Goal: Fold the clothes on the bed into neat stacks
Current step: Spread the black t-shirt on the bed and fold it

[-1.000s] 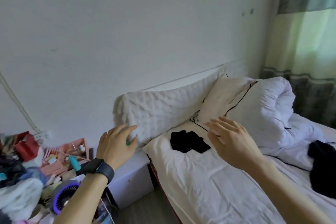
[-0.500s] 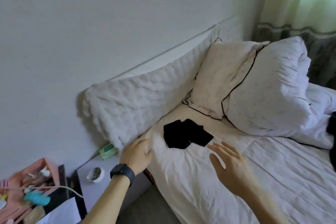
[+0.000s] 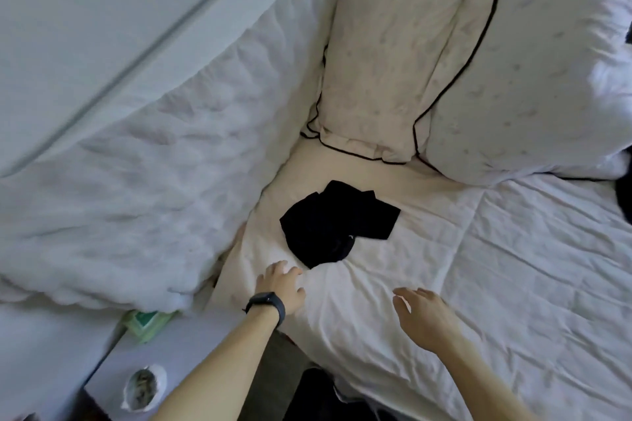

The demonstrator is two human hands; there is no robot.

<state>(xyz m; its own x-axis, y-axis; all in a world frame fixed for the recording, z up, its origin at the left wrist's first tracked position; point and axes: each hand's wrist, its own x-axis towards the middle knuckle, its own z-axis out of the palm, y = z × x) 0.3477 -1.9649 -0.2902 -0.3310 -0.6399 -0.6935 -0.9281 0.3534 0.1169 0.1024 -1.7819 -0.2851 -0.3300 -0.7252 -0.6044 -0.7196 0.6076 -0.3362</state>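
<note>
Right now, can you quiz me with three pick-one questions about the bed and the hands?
1. Where are the black clothes? A on the pillow; B on the sheet; C on the floor.
2. What colour is the wristband? A red; B yellow; C black.
3. What does the right hand hold? A nothing; B a sock; C a pillow.
Answers: 1 B, they lie on the white sheet; 2 C, the band on the left wrist is black; 3 A, its fingers are spread and empty.

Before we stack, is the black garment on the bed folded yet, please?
Not neatly folded: the black garment lies bunched on the sheet, flaps overlapping unevenly.
</note>
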